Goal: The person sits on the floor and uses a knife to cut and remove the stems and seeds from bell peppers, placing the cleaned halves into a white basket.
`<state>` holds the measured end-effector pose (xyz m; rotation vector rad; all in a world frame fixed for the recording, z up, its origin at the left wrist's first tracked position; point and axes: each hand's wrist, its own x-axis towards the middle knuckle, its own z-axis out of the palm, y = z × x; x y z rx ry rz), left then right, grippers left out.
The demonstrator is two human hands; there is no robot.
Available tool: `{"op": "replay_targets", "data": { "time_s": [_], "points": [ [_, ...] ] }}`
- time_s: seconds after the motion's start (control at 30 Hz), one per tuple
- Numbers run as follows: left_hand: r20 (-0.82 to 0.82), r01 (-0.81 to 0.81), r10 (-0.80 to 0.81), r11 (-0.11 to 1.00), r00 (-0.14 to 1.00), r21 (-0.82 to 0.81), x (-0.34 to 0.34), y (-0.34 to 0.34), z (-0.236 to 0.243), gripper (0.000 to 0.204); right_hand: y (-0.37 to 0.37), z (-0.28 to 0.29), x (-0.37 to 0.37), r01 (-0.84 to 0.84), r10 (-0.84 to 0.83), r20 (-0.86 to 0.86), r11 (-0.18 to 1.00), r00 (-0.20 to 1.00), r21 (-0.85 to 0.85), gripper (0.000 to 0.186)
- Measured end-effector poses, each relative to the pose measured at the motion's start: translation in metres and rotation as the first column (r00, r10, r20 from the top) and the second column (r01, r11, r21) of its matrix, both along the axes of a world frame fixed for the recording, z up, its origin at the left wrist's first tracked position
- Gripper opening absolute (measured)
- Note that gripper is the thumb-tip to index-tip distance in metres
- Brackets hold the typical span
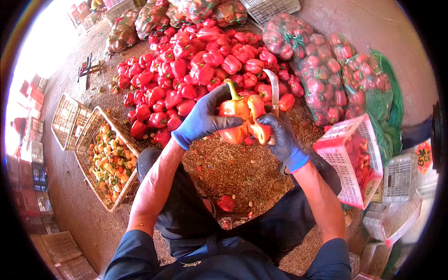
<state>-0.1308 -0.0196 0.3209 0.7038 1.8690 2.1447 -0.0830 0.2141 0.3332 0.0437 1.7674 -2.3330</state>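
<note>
In front of my chest, an orange-red bell pepper (pixel 231 110) with a green stem is gripped by my left hand (pixel 208 113), in a blue glove with dark palm. The pepper is split on its right side, and a cut section (pixel 259 132) stands partly away from the body. My right hand (pixel 283 140), gloved alike, is closed round a knife (pixel 272 85) whose curved blade points up and away. The right thumb presses on the cut section. Whether that section is still attached cannot be made out. Just beyond lies a big pile of red bell peppers (pixel 201 70).
Left, a crate (pixel 80 161) contains pepper cores. Right, a pale crate (pixel 343 161) holds red pepper pieces. Net sacks of peppers (pixel 322 88) stand beyond it, beside green netting (pixel 383 135). One red pepper (pixel 226 203) rests on the seed-strewn floor between my legs. More crates (pixel 401 175) stack right.
</note>
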Motion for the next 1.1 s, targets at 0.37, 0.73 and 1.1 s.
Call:
{"op": "replay_targets", "data": {
  "time_s": [0.37, 0.73, 1.1],
  "points": [
    [0.069, -0.206, 0.204, 0.979, 0.976, 0.012, 0.002, 0.036, -0.027, 0.114, 0.015, -0.011, 0.005, 0.102, -0.095, -0.044, 0.965, 0.995, 0.241, 0.023],
    [-0.018, 0.130, -0.159, 0.864, 0.987, -0.487, -0.005, 0.011, -0.025, 0.065, 0.024, -0.011, 0.013, -0.038, 0.048, 0.142, 0.997, 0.989, -0.074, 0.034],
    [-0.641, -0.559, 0.113, 0.617, 0.759, -0.554, 0.006, 0.025, -0.010, 0.053, 0.017, -0.008, -0.003, 0.043, -0.026, 0.083, 0.976, 0.996, -0.215, 0.030]
  ]
}}
